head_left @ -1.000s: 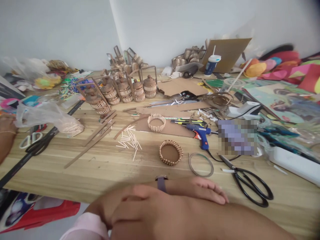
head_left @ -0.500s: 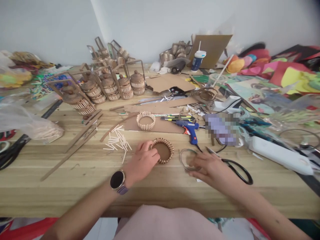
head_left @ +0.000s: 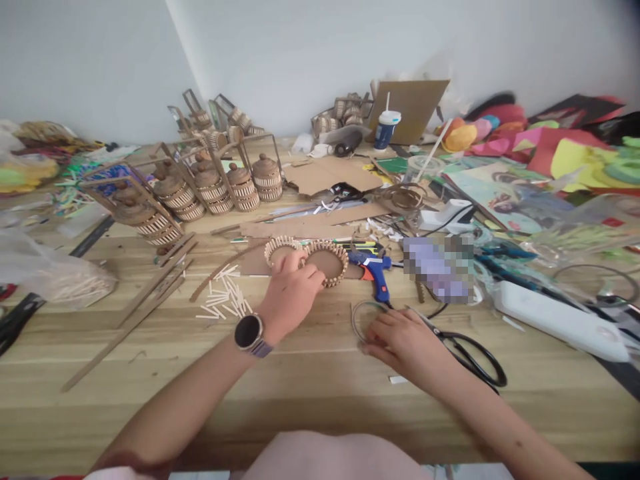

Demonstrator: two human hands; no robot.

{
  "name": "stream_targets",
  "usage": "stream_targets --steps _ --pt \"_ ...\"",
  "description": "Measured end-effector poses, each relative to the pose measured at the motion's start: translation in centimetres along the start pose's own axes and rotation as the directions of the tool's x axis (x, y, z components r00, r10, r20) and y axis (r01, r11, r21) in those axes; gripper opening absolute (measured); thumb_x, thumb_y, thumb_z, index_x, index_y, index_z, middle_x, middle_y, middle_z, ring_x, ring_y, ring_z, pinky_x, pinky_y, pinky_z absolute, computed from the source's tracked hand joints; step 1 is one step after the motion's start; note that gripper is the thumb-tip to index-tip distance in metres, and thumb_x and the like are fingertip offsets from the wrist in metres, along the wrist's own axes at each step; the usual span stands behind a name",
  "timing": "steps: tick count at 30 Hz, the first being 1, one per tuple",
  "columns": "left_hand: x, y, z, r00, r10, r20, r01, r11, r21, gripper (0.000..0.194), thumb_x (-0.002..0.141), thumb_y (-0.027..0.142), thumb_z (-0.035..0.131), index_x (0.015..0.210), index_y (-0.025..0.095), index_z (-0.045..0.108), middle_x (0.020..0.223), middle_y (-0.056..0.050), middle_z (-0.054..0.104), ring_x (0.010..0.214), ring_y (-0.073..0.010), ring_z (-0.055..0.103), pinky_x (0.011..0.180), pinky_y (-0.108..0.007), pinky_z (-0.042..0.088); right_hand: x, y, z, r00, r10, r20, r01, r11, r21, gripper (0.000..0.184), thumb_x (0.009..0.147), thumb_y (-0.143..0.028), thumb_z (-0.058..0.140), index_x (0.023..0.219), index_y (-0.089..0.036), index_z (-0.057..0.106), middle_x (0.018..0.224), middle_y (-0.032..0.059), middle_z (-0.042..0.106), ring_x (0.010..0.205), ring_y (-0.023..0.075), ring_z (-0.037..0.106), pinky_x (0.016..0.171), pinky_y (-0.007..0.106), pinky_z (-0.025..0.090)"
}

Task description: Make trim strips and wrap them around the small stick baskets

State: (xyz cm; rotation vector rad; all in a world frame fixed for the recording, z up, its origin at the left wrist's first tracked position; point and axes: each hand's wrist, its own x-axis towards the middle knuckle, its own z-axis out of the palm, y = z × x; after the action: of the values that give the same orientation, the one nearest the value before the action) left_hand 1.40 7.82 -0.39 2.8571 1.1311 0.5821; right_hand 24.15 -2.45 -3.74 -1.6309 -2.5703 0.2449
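My left hand (head_left: 293, 287), with a watch on its wrist, has its fingers closed on the near left rim of a round stick-walled basket (head_left: 327, 263) with a brown base. That basket sits right beside a paler ring of short sticks (head_left: 280, 248), partly hidden by my fingers. My right hand (head_left: 400, 337) lies low over the table with curled fingers on a coil of thin strip (head_left: 356, 319). Large black-handled scissors (head_left: 480, 357) lie just right of this hand, partly under it. A blue glue gun (head_left: 379, 277) rests beyond the coil.
Loose short sticks (head_left: 225, 293) lie left of my left hand, near long brown strips (head_left: 130, 313). Finished lidded baskets with handles (head_left: 240, 187) stand behind. A lidded cup (head_left: 386, 130) is at the back. To the right lie a white power strip (head_left: 560, 320) and a blurred-out patch (head_left: 440, 267).
My arms, crossed at first, have parted and reached forward. My left hand took the basket's rim and slid it away from me, beside the paler ring. My right hand came onto the coil.
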Motion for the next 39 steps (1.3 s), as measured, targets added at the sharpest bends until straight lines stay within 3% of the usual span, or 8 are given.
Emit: stream_targets --steps 10,14,17,19,24,27,34,39 --pt "5.3 -1.4 3.1 0.996 -0.082 -0.033 0.085 0.988 0.127 0.025 0.091 0.012 0.048 0.075 0.016 0.066 0.079 -0.012 0.069 0.097 -0.0306 0.053 0.081 -0.048 0.039 3.5 3.4 -2.9 0.989 0.113 -0.095 -0.102 0.989 0.111 0.023 0.092 -0.031 0.053 0.075 -0.020 0.064 0.076 0.0047 0.069 0.078 0.0203 0.064 0.073 0.032 0.042" --pt "5.6 -1.4 3.5 0.989 -0.123 -0.082 0.134 0.980 0.149 0.022 0.091 0.008 0.044 0.089 0.012 0.065 0.088 -0.015 0.068 0.095 -0.0289 0.056 0.082 -0.047 0.041 5.9 6.2 -3.8 0.965 0.220 -0.143 -0.207 0.973 0.105 0.027 0.094 -0.028 0.048 0.079 -0.020 0.068 0.078 0.0042 0.071 0.076 0.0184 0.064 0.070 0.029 0.045" --pt "4.5 -0.6 3.2 0.985 -0.121 -0.120 0.138 0.979 0.147 0.026 0.091 0.015 0.052 0.116 0.010 0.057 0.112 -0.017 0.064 0.107 -0.0296 0.054 0.090 -0.047 0.042 7.6 8.9 -4.4 0.930 0.329 -0.163 -0.318 0.944 0.088 0.023 0.096 -0.024 0.047 0.091 -0.018 0.069 0.089 0.0048 0.072 0.083 0.0168 0.066 0.075 0.029 0.049" --pt "3.0 0.3 2.6 0.991 -0.079 -0.109 0.094 0.986 0.140 0.034 0.089 0.018 0.058 0.122 0.011 0.055 0.122 -0.017 0.060 0.117 -0.0313 0.050 0.098 -0.049 0.039 8.7 11.0 -4.9 0.896 0.410 -0.172 -0.404 0.912 0.069 0.019 0.096 -0.027 0.051 0.103 -0.017 0.066 0.101 0.0055 0.069 0.089 0.0169 0.065 0.081 0.033 0.052" --pt "-1.2 2.9 1.1 0.997 -0.006 0.080 0.002 0.998 0.055 0.012 0.088 0.024 0.063 0.096 0.017 0.068 0.115 -0.010 0.066 0.121 -0.0319 0.051 0.107 -0.052 0.035 11.4 16.5 -6.1 0.796 0.577 -0.180 -0.587 0.809 -0.001 0.030 0.094 -0.034 0.057 0.120 -0.019 0.059 0.122 0.0083 0.060 0.102 0.0206 0.062 0.086 0.042 0.054" --pt "-3.3 3.9 0.8 0.990 -0.009 0.143 0.013 1.000 -0.025 0.011 0.086 0.024 0.066 0.095 0.021 0.070 0.110 -0.006 0.069 0.121 -0.0310 0.052 0.108 -0.053 0.034 12.9 18.8 -6.5 0.756 0.630 -0.178 -0.646 0.762 -0.045 0.031 0.094 -0.034 0.058 0.121 -0.018 0.058 0.122 0.0086 0.060 0.102 0.0210 0.062 0.086 0.042 0.054" --pt "-5.9 3.6 1.6 0.997 -0.003 0.072 0.013 0.990 -0.138 0.015 0.084 0.031 0.068 0.097 0.023 0.070 0.101 -0.002 0.073 0.115 -0.0289 0.057 0.106 -0.051 0.038 15.0 21.1 -6.4 0.728 0.641 -0.245 -0.681 0.717 -0.147 0.032 0.094 -0.034 0.058 0.122 -0.018 0.058 0.124 0.0091 0.059 0.103 0.0215 0.061 0.087 0.043 0.053" --pt "-6.5 3.2 2.6 0.999 0.047 -0.016 -0.049 0.987 -0.155 0.014 0.085 0.033 0.068 0.094 0.024 0.068 0.095 -0.001 0.074 0.113 -0.0269 0.059 0.107 -0.049 0.038 15.4 22.4 -6.6 0.729 0.654 -0.204 -0.684 0.709 -0.173 0.034 0.093 -0.034 0.059 0.121 -0.016 0.058 0.123 0.0106 0.060 0.102 0.0216 0.062 0.086 0.042 0.053"
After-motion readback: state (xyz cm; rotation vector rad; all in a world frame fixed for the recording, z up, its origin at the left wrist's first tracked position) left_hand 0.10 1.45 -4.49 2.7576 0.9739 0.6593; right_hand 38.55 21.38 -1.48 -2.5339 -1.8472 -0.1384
